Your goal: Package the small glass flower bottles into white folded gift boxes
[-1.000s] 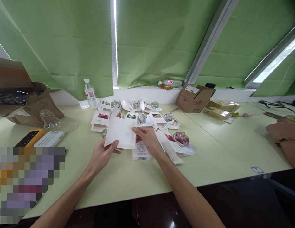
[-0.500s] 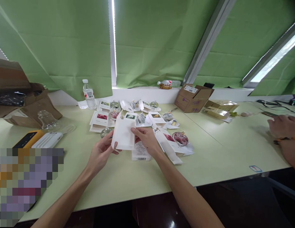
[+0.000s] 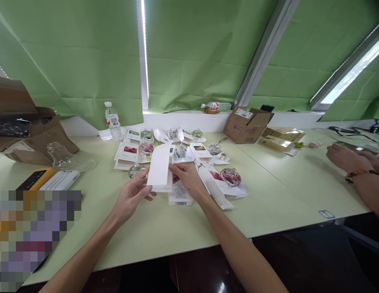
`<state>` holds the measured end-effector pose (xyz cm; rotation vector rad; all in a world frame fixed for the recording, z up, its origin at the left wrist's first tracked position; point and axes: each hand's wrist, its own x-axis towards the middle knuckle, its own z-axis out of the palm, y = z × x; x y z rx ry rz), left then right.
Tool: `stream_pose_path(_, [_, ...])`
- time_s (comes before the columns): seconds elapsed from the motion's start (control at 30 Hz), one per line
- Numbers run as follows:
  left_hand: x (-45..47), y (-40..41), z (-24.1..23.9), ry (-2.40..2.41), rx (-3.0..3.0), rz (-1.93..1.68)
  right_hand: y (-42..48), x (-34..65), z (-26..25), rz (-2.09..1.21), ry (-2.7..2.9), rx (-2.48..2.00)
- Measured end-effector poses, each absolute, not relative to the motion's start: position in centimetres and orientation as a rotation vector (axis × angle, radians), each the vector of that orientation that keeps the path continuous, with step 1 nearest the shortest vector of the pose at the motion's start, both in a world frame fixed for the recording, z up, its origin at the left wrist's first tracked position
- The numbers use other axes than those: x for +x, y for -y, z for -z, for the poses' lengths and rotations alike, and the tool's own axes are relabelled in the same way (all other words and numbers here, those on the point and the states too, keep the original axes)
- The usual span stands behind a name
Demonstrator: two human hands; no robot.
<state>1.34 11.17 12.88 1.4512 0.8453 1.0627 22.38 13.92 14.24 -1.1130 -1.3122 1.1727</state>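
Both hands hold a white paper box (image 3: 159,169) above the table, one at each side. My left hand (image 3: 134,192) grips its lower left edge, thumb in front and fingers behind. My right hand (image 3: 186,176) pinches its right side with the thumb. Beneath lies another white box with a barcode (image 3: 180,195), partly covered. Around them are several white boxes with flower pictures, such as the pink-flower box (image 3: 130,149), and round glass bottles. A bottle with dark pink petals (image 3: 231,176) lies to the right; a clear round bottle (image 3: 136,170) is behind my left hand.
A brown carton (image 3: 244,126) and a lying plastic bottle (image 3: 218,106) are at the back. An upright water bottle (image 3: 113,124), a glass jar (image 3: 58,154), an orange device (image 3: 36,179) and a white device (image 3: 61,180) stand left. Another person's hands (image 3: 345,158) are at right.
The white box's broad front panel has turned into a narrower, upright shape between my hands. The other person's hand has moved left, and a second hand shows beside it.
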Motion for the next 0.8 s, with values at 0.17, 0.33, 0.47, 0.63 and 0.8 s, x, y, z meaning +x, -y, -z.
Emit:
stream_pose_path(0.17, [1.45, -11.15, -12.58, -0.845, 1.480, -1.009, -14.14, 22.43, -13.89, -1.160, 1.318, -1.119])
stream_pose_path(0.33, [1.48, -11.12, -12.48, -0.849, 1.510, -0.987, -14.18, 22.43, -14.04, -1.130, 1.340, -1.122])
stream_pose_path(0.47, [1.73, -10.98, -12.88, -0.864, 1.482, -1.029, -14.06, 22.33, -14.31, -1.135, 1.341, -1.112])
stream_pose_path(0.63, [2.03, -11.07, -12.90, -0.927, 1.406, -1.063, -13.71, 22.02, -14.41, -1.076, 1.375, -1.075])
stream_pose_path(0.8, [1.80, -11.32, -12.95, -0.936, 1.363, -1.083, -13.69, 21.99, -14.41, -1.101, 1.380, -1.059])
